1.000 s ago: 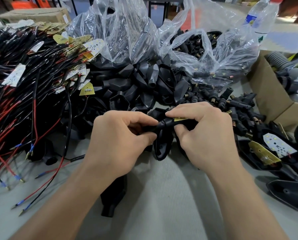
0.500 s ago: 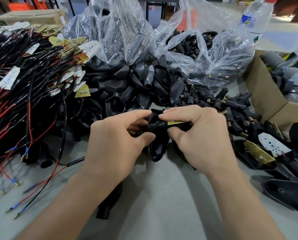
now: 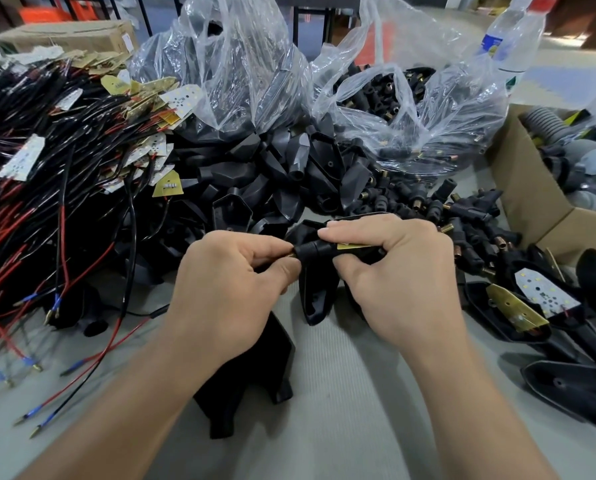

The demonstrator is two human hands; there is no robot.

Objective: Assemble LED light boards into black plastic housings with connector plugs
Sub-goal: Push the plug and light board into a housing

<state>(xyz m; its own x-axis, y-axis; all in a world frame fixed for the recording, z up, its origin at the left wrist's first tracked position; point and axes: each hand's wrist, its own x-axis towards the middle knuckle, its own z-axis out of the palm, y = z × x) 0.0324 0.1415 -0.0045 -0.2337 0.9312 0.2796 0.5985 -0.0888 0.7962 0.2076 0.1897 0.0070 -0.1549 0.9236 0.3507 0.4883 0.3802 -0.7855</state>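
Note:
My right hand (image 3: 396,271) grips a black plastic housing (image 3: 319,249) by its neck, with a yellow LED board edge (image 3: 350,245) showing between thumb and forefinger. My left hand (image 3: 230,289) pinches the brass threaded tip of a connector plug (image 3: 291,254) at the housing's open end. The plug's body is hidden inside the neck and under my fingers. Another empty housing (image 3: 312,299) lies on the table just below both hands.
A heap of wired LED boards (image 3: 64,161) fills the left. Loose black housings (image 3: 272,174) and plugs (image 3: 428,206) lie behind my hands, with two clear bags (image 3: 410,109) beyond. Assembled housings (image 3: 518,306) sit at right beside a cardboard box (image 3: 531,202). A black housing (image 3: 251,379) lies under my left forearm.
Both hands stay together on the same housing. The plug's brass tip now shows between my left fingers; the view has shifted slightly.

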